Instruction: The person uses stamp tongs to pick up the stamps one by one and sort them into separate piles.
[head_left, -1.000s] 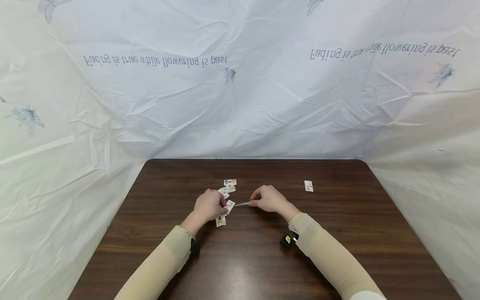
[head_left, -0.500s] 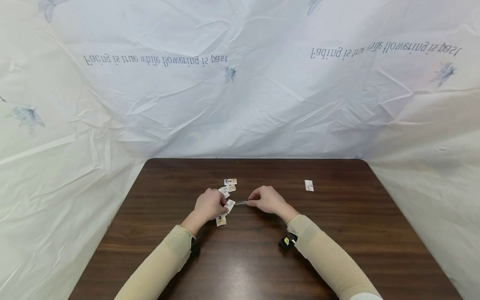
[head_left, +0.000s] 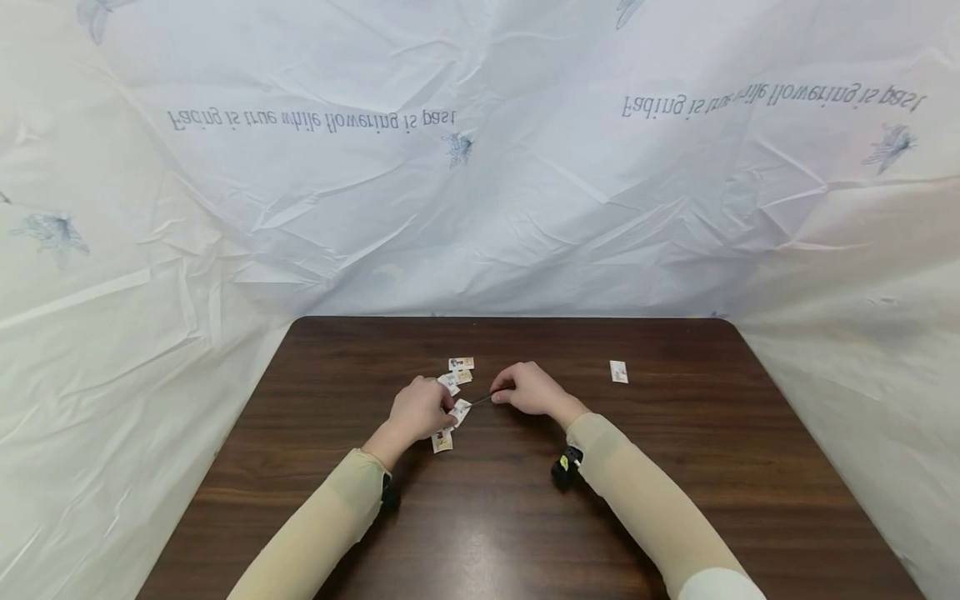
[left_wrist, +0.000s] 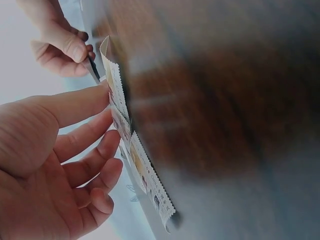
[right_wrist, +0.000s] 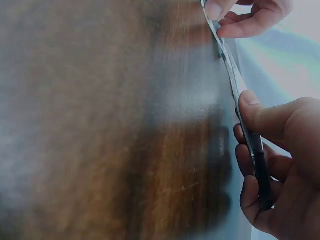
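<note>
My left hand [head_left: 420, 410] holds a small white postage stamp [head_left: 461, 412] by its edge between thumb and fingertips. In the left wrist view, the toothed edges of several stamps [left_wrist: 150, 182] line up just beyond those fingers. Metal tweezers [right_wrist: 262, 182] are gripped by my right hand [head_left: 531, 388], thumb on one side and fingers curled along the other. Their tips reach left to the stamp at my left fingertips and overlap its edge in the head view. A yellowish stamp [head_left: 442, 442] lies just below my left hand.
Further stamps [head_left: 461, 364] lie close together above my left hand, one of them a white stamp [head_left: 449, 383] partly overlapped by it. A single stamp [head_left: 618, 372] lies apart at the right on the brown wooden table [head_left: 675, 467]. White printed sheeting [head_left: 525, 208] hangs around the table.
My right hand has shifted slightly up and left, and the tweezers now slant more steeply, their tips over the stamp's edge. My left hand has stayed in place.
</note>
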